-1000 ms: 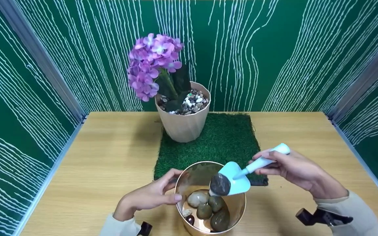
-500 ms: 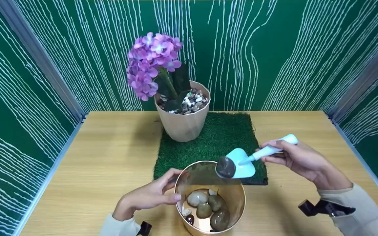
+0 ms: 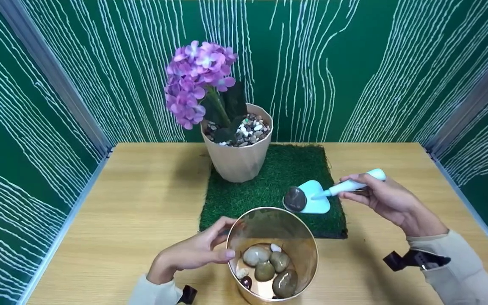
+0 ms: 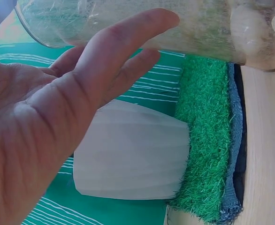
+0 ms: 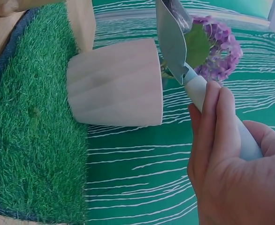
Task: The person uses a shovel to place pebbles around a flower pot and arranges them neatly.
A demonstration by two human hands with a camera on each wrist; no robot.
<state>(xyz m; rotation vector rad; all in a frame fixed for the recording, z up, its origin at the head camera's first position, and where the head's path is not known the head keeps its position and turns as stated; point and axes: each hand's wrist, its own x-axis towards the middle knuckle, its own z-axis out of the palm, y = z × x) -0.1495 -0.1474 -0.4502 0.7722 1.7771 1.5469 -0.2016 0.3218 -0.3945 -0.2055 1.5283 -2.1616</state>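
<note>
My right hand (image 3: 390, 205) grips the white handle of a light-blue toy shovel (image 3: 318, 205). A dark, smooth stone (image 3: 295, 199) rests on the shovel's blade, held above the grass mat beyond the container's far rim. In the right wrist view, the fingers (image 5: 212, 126) wrap the shovel handle. My left hand (image 3: 197, 252) holds the left side of a see-through amber container (image 3: 305, 254), thumb near the rim and fingers round its outside. Inside lie several stones: a pale one (image 3: 256, 256), greenish-brown ones (image 3: 285, 283), and a small dark-red one (image 3: 246, 282).
A beige pot (image 3: 239, 163) with purple flowers (image 3: 199, 80) and pebbles (image 3: 250, 129) stands at the back of the green grass mat (image 3: 269, 186). The wooden table (image 3: 142, 190) ends at green walls (image 3: 303, 72) with white wavy lines on three sides.
My right hand has lifted the shovel and its dark stone from over the container, away toward the back and slightly right. The left hand and container have stayed in place.
</note>
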